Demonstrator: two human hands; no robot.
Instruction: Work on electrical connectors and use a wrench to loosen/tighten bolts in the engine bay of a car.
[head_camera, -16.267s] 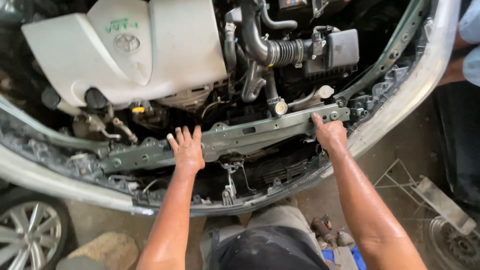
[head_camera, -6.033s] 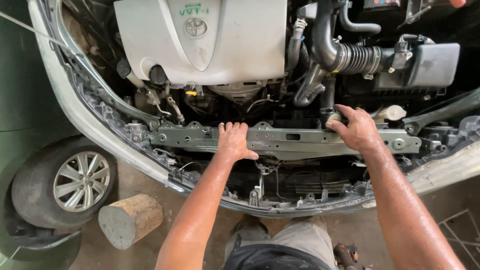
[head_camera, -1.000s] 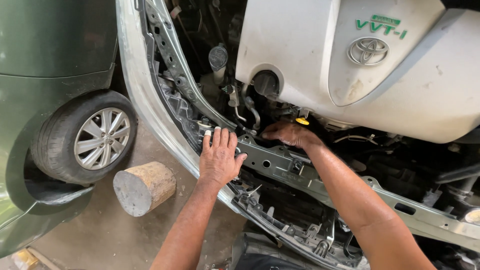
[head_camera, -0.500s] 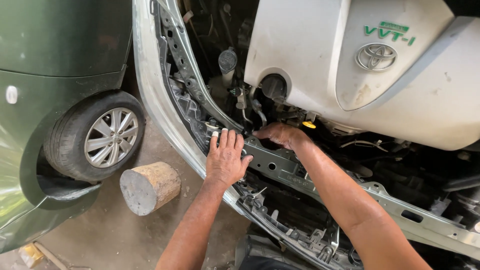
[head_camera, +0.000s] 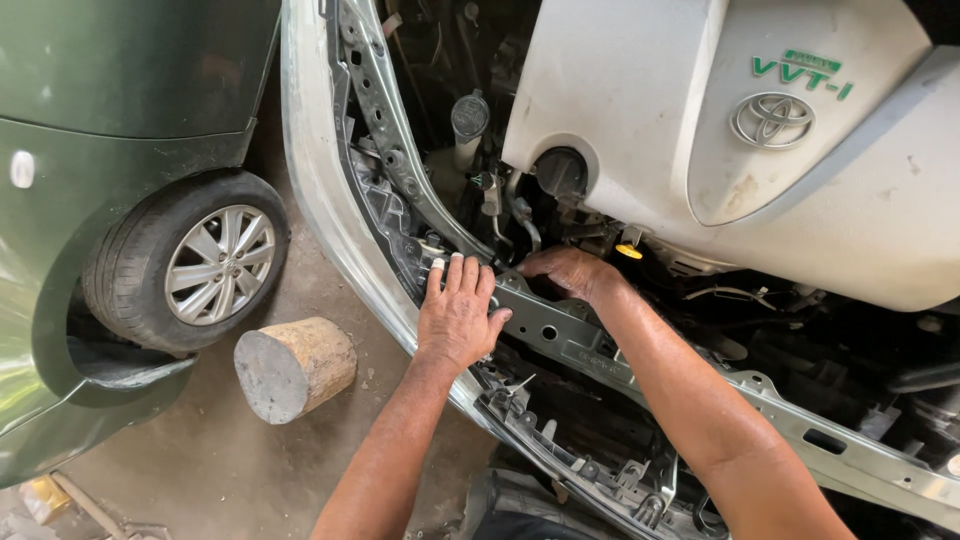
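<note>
I look down into a car's open engine bay. A grey metal crossbar (head_camera: 640, 375) runs from the middle toward the lower right across the front of the bay. My left hand (head_camera: 456, 315) lies flat on the bar's left end, fingers spread and pointing up. My right hand (head_camera: 567, 272) reaches over the bar just to the right, fingers curled down behind it near a yellow cap (head_camera: 628, 251); whether it holds anything is hidden. A large off-white engine cover (head_camera: 760, 150) fills the upper right.
A green car with a grey alloy wheel (head_camera: 218, 264) stands at the left. A short round wooden block (head_camera: 295, 367) lies on the concrete floor between the cars. The silver front bumper frame (head_camera: 320, 200) curves down the middle.
The view has shifted slightly right and down. Both hands stay at the bar's left end; my right hand has curled a little further behind it.
</note>
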